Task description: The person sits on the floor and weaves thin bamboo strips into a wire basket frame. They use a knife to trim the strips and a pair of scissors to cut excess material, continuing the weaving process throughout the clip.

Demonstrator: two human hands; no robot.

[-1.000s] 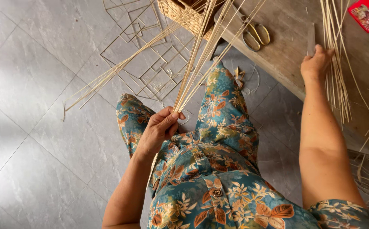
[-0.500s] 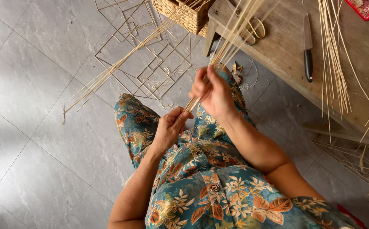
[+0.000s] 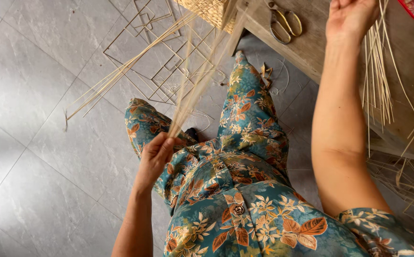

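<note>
the left hand (image 3: 155,153) is closed around the lower ends of a bundle of thin pale reed strips (image 3: 193,85), gripping them just above the person's lap, over the blue floral fabric (image 3: 245,133) of the clothing. the strips rise from the fist and fan upward toward a woven basket (image 3: 209,10) at the top edge of the view; they look blurred along their length. the right hand (image 3: 350,18) is stretched out over the wooden desk (image 3: 407,62), resting at the top of a loose sheaf of straight reeds (image 3: 377,76) lying on it. its fingers run out of frame, so it cannot be told whether it grips anything. a pair of scissors with yellow handles (image 3: 283,23) lies on the desk just left of that hand. more strips (image 3: 121,71) and square wire frames (image 3: 164,62) lie on the grey tiled floor (image 3: 35,95).
</note>
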